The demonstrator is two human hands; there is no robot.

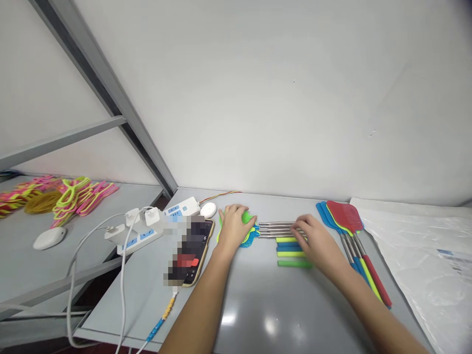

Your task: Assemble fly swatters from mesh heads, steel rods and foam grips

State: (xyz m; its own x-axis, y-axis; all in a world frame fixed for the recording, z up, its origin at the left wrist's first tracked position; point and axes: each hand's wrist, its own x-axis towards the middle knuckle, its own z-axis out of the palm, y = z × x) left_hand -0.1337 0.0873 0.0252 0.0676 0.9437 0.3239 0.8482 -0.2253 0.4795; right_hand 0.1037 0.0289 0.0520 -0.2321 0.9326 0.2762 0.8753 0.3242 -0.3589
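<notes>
Several fly swatters with mesh heads [249, 241] in green and blue lie stacked at the middle of the table, their metal rods [275, 230] side by side and pointing right. My left hand [235, 225] rests on the heads with its fingers spread. At the far end of the rods is my right hand [313, 241], thumb and forefinger closed around a rod's end. Coloured tube handles [289, 249], yellow-green and blue, lie below the rods, partly under my right hand. A separate green handle [294, 264] lies nearest me.
Assembled fly swatters [344, 216] lie at the right beside a white plastic sheet [424, 255]. On the left are a phone [193, 250], a power strip [145, 241] with plugs and cables, and a round white object [208, 210]. Pink and yellow straps [79, 196] lie on the neighbouring table.
</notes>
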